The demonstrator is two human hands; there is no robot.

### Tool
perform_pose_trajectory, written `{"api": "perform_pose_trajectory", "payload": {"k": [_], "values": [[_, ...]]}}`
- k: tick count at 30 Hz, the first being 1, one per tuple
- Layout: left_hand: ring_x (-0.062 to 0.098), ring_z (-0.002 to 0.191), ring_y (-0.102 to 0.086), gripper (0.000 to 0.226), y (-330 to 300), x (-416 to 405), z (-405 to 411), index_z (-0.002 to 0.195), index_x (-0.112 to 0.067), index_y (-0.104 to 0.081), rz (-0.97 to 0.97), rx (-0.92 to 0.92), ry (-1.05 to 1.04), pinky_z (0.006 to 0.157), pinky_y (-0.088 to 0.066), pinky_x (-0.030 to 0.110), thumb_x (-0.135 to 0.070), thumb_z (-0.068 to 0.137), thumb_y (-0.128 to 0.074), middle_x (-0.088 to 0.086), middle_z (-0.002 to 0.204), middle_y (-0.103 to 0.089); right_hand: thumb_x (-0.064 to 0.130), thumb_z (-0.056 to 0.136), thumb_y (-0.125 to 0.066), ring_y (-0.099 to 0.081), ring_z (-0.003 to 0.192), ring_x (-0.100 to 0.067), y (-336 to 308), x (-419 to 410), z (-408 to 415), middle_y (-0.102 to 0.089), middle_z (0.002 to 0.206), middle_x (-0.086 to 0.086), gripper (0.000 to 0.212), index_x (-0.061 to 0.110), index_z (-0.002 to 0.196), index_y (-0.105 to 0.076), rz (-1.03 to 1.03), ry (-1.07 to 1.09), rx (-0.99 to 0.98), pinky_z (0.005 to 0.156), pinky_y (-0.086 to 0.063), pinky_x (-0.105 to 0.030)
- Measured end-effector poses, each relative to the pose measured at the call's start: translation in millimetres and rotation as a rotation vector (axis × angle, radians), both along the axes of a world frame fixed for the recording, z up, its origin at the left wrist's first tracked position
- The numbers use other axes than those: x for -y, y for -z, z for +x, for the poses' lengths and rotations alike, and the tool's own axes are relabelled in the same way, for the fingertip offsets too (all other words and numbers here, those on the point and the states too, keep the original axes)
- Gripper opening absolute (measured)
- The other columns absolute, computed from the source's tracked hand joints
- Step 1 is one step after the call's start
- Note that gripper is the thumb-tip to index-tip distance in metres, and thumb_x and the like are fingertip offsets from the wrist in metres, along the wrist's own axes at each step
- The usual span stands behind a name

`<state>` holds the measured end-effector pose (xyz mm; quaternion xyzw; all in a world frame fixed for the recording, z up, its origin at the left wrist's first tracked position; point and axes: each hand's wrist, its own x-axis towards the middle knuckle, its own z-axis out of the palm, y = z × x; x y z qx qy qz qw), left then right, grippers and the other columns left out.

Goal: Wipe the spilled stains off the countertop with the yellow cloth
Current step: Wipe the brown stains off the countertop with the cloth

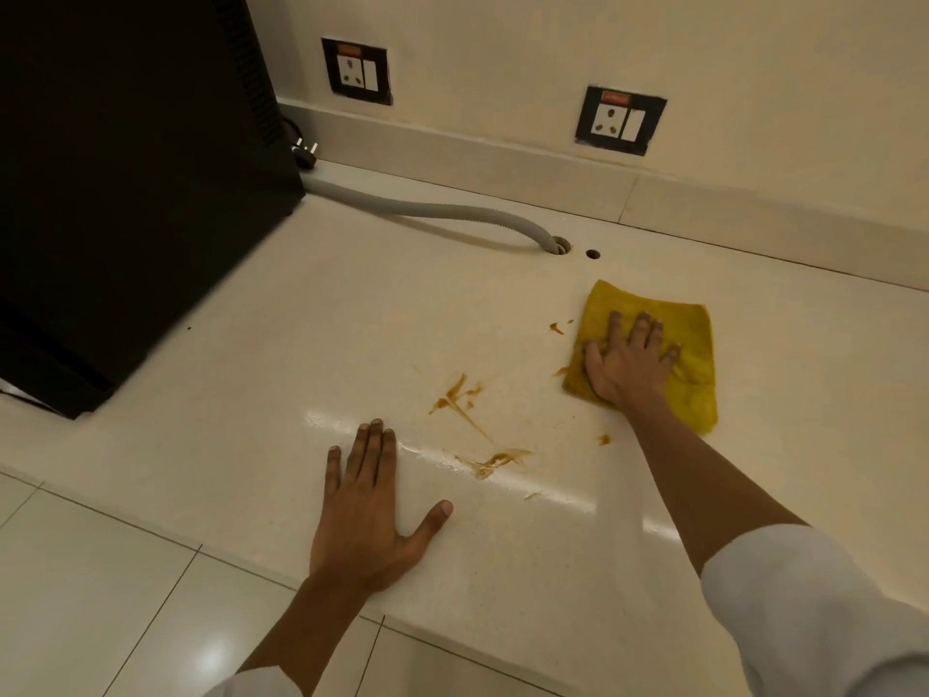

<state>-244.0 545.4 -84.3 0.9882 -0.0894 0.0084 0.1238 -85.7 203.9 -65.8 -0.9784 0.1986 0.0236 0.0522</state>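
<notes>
The right hand (628, 362) lies flat on the yellow cloth (688, 344), fingers spread and palm pressing it down onto the cream countertop (352, 319); nothing is pinched, the cloth is simply pinned under the hand. The cloth sits right of centre, folded roughly square, with its far corner pointing toward 2 small holes in the counter, one of which takes a grey corrugated hose (427, 211). A small brown spot (556, 328) lies just beside the cloth's left edge, and another smear touches its lower left corner.

The left hand (369, 505) rests palm down and empty on the rounded front edge of the countertop, the 4 fingers close together and the thumb splayed out to the right. Between the 2 hands lies the main brown stain (455, 394), a streak running diagonally toward the front edge, with a second smear (497, 462) right on the glossy front lip and a small dab (603, 439) just beside the right forearm.

A black appliance (135, 183) fills the left of the counter, its corner well apart from the stains. From there across to the cloth the surface is bare, bounded at the back by a low upstand below 2 wall sockets (621, 120). Beyond the front edge, pale floor tiles (100, 596) show below. White sleeves cover both upper forearms.
</notes>
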Motion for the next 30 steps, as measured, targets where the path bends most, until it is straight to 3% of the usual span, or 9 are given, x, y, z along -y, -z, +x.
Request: {"api": "perform_pose_trajectory", "payload": {"k": [9,21,26,30], "values": [[0.015,0.152,0.004,0.11,1,0,0,0.153,-0.016,0.01,-0.092,0.028,-0.007,0.122,-0.001,0.046,-0.086,0.077,-0.028,0.003,0.164,0.003,0.058,0.094,-0.02,0.003,0.15,-0.04,-2,-79,42,-0.001,0.164,-0.019,0.073,0.022,0.156,-0.007,0.011,-0.115,0.012,0.117,0.002,-0.066],[0.016,0.152,0.003,0.109,-7,2,-3,0.154,-0.012,0.001,-0.168,0.056,-0.029,0.123,-0.008,0.046,-0.083,0.077,-0.032,0.004,0.165,0.0,0.056,0.093,-0.021,0.006,0.15,-0.04,-3,-224,42,0.001,0.163,-0.021,0.073,0.021,0.156,-0.008,0.106,-0.295,0.086,0.116,0.005,-0.065],[0.02,0.152,0.0,0.105,-8,-1,-5,0.153,-0.012,0.002,-0.215,0.09,-0.047,0.122,-0.013,0.045,-0.072,0.079,-0.041,0.006,0.164,0.0,0.056,0.092,-0.02,0.009,0.15,-0.039,1,-262,27,0.002,0.164,-0.018,0.073,0.023,0.156,-0.007,0.129,-0.36,0.079,0.115,0.007,-0.065],[0.023,0.152,-0.005,0.1,-10,-3,-7,0.153,-0.005,-0.008,-0.267,0.132,-0.042,0.12,-0.019,0.053,-0.061,0.078,-0.045,0.01,0.163,-0.007,0.056,0.093,-0.02,0.009,0.15,-0.038,2,-265,8,0.001,0.164,-0.017,0.071,0.025,0.156,-0.008,0.145,-0.388,0.082,0.116,0.009,-0.064]]}}
